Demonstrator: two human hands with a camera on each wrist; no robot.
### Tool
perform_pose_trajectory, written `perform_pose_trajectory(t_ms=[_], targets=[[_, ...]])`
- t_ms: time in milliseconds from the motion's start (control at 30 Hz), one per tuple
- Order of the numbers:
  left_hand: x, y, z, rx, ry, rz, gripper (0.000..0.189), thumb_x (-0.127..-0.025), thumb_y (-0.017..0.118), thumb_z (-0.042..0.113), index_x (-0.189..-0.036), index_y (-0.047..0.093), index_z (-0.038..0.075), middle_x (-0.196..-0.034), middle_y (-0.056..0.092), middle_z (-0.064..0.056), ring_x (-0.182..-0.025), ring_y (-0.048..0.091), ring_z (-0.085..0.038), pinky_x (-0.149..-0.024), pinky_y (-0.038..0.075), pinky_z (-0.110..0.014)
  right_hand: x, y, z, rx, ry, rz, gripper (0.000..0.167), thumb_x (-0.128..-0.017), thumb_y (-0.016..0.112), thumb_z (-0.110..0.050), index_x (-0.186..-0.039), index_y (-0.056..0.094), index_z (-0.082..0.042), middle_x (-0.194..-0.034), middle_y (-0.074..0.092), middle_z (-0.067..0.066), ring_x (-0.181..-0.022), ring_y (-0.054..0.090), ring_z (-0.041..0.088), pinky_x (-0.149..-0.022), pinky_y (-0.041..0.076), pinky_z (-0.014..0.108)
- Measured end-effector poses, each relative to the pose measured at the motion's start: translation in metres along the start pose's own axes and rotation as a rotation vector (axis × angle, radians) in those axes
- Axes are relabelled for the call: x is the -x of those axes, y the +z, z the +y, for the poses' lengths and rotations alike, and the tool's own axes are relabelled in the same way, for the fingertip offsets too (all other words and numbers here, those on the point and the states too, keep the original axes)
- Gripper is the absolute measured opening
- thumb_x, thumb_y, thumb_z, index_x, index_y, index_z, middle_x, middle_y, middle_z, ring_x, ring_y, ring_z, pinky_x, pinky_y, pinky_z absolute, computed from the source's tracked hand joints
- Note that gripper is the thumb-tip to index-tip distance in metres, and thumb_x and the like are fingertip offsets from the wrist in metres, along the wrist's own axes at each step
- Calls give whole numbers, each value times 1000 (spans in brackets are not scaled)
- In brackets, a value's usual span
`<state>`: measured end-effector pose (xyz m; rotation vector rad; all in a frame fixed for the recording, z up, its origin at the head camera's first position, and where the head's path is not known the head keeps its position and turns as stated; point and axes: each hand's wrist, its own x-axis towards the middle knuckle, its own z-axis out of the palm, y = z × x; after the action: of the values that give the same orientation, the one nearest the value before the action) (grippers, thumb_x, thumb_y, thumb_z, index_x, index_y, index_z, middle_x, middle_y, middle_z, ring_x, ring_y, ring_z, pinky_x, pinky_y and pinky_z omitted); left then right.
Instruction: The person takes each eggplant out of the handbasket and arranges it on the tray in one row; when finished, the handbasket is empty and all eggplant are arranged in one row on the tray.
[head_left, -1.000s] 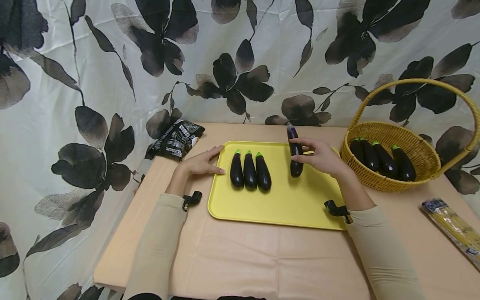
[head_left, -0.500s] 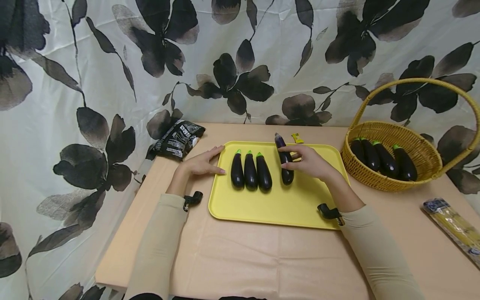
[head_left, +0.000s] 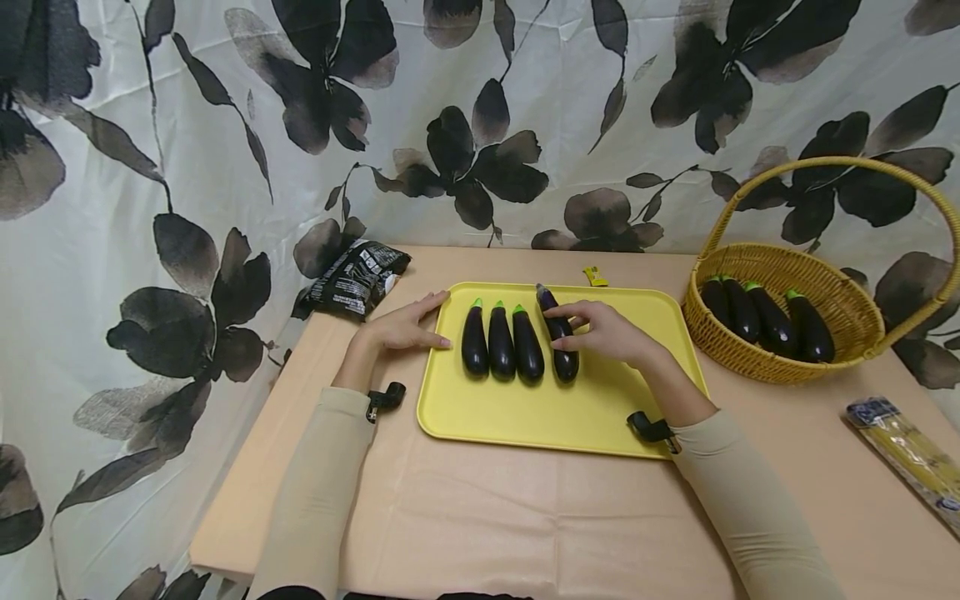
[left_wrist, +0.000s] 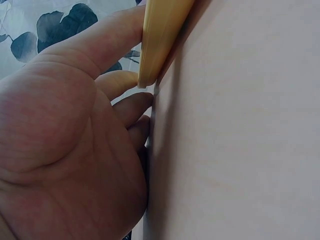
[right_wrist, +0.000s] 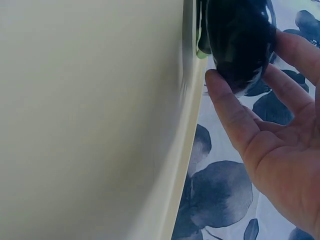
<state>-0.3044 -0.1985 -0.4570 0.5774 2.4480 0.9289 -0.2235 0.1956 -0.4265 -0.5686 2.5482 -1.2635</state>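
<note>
On the yellow tray (head_left: pixel 540 417) three dark purple eggplants with green stem ends, the left (head_left: pixel 474 343), middle (head_left: pixel 500 346) and right (head_left: pixel 528 348), lie side by side. My right hand (head_left: pixel 611 333) pinches a fourth eggplant (head_left: pixel 558 328) between thumb and fingers, just right of that row and slightly tilted. Its rounded, glossy lower end (right_wrist: pixel 240 45) fills the upper part of the right wrist view, close over the tray. My left hand (head_left: pixel 401 325) rests at the tray's left edge, fingers extended toward the far corner and thumb on the rim (left_wrist: pixel 162 40).
A wicker basket (head_left: pixel 855 292) with a tall handle stands at the right, several eggplants inside. A black packet (head_left: pixel 356 279) lies at the back left. Behind the tray is a small yellow wrapper (head_left: pixel 596 277). A long yellow package (head_left: pixel 907 458) lies at the right front.
My right hand has carried the eggplant leftward and down toward the row, uncovering the small yellow wrapper behind the tray. The left hand stays at the tray's edge.
</note>
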Motion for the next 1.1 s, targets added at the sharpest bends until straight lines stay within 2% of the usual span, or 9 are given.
perform_pose_trajectory(t_ms=[433,733,900,1000,1100], targets=[[2,-2,3,-11,12,-1,112,-83,86,48,-169,17,26,-177,5,-5,-164,-4,-26,-133,0,-49,-5,5,4,23,1,-67,56,-92,80,-18,-145,62,-8,-146,61,16,-124,64,37,-93,52,40],[4,-1,5,8,5,0,112,-83,86,47,-169,17,27,-177,4,-4,-164,-3,-23,-133,1,-49,-4,8,1,72,10,-106,57,-96,77,-21,-148,59,-9,-150,57,18,-128,60,40,-100,52,50],[4,-1,6,15,-1,-1,112,-83,87,46,-169,17,28,-177,3,-6,-164,-3,-24,-133,1,-50,-5,9,0,90,12,-118,57,-98,74,-24,-150,57,-8,-150,57,19,-127,61,38,-96,52,45],[4,-1,5,13,-1,2,112,-83,87,47,-169,17,28,-177,3,-6,-164,-3,-24,-133,1,-49,-5,10,-1,92,18,-124,56,-99,73,-25,-150,57,-9,-143,61,17,-109,64,31,-84,50,38],[4,-1,5,11,-3,5,112,-83,86,48,-169,17,28,-177,3,-6,-164,-3,-24,-133,1,-49,-4,10,-1,86,22,-130,55,-100,72,-24,-150,57,-9,-131,66,15,-87,58,23,-72,45,33]])
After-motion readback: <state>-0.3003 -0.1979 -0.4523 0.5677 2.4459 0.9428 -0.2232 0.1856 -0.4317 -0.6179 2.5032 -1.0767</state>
